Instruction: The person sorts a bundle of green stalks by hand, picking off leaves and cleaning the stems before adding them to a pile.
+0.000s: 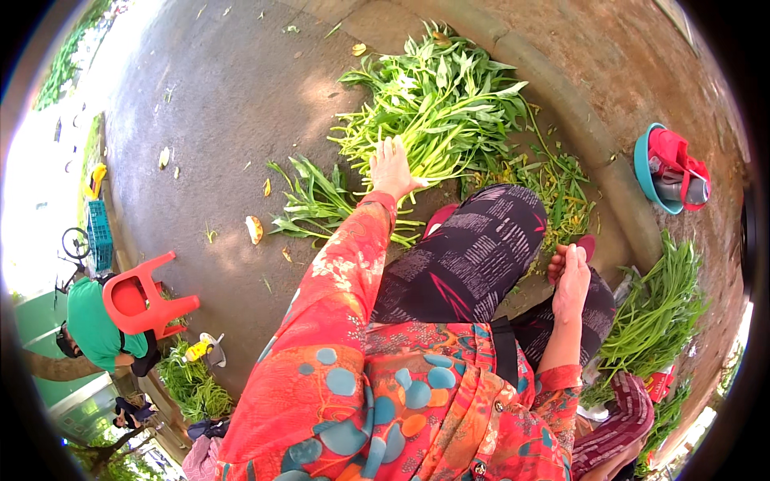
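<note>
My left hand [390, 170] reaches onto a large pile of leafy greens with long pale stems [433, 88], fingers extended and thumb out, touching the stems. A smaller bunch of greens [309, 200] lies just left of it. My right hand [568, 280] is over my right knee, fingers loosely bent and apart, with nothing visible in them. Yellowed leaves and loose stems [553, 184] are scattered between the pile and my legs.
A curb [609, 176] runs along the right, with a teal basin holding red items [674, 164] beyond it. More greens lie right [658, 313] and lower left [192, 377]. At left are a red stool [140, 297], a person in green [96, 325] and another person's patterned limb [618, 425] at lower right.
</note>
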